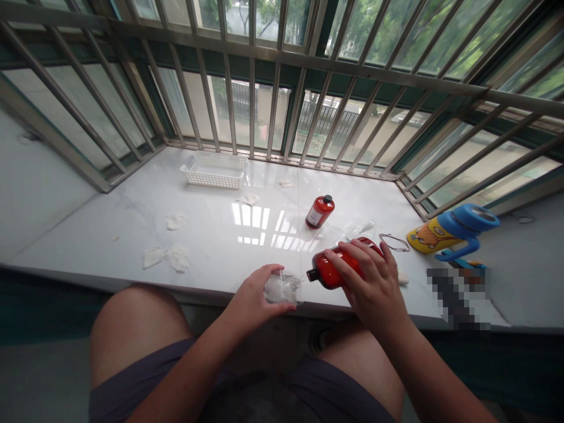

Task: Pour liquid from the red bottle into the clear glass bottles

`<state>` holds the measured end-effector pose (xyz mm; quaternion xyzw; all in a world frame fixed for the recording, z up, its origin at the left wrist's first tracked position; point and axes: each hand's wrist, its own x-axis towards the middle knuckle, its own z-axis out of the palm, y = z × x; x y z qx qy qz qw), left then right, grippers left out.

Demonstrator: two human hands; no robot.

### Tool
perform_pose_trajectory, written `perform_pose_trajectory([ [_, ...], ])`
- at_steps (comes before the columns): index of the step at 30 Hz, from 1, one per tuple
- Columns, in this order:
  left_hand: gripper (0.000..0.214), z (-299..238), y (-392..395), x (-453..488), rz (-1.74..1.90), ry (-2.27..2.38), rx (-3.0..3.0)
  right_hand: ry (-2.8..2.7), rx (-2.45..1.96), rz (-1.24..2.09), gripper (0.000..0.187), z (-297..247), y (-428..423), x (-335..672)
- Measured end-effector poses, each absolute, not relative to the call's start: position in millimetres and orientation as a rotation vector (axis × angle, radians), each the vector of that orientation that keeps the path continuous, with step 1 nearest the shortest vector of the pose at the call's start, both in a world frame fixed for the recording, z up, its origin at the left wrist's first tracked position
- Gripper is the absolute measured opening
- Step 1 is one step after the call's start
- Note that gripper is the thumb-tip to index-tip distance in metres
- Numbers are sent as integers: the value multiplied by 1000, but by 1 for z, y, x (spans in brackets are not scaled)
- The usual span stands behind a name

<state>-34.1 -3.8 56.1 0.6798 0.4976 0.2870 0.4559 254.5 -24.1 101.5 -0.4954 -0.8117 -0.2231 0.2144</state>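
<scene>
Metal bars (251, 100) cover the big window in front of you. Below them is a long, white, shiny window ledge (211, 211), and your bare legs (132, 346) sit just below its front edge. Far back on the ledge is a white plastic basket (214, 171). A small red bottle (319, 211) and a yellow and blue cup (453, 231) are closer, and soft white scraps (177, 258) lie about.

Your right hand (368, 276) is clenched around a big red bottle (339, 270) near the front edge. Its black tip (312, 274) points left, just beside a clear plastic piece (280, 289). Your left hand (251, 294) is closed around that piece, right by the edge.

The clear piece looks thin and slick, so it could slip from your fingers and fall off the edge. The big bottle could slide if your right hand goes loose. You cannot tell from here if it is open, but if it is, it could spill on the smooth ledge.
</scene>
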Motion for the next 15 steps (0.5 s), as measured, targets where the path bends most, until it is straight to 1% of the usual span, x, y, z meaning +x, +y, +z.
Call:
perform_pose_trajectory([
  [4, 73, 56, -4, -34, 712, 1230, 1676, -2254, -1376, -619, 58, 101, -24, 254],
  [15, 73, 56, -4, -33, 710, 1233, 1671, -2255, -1356, -644, 60, 101, -24, 253],
])
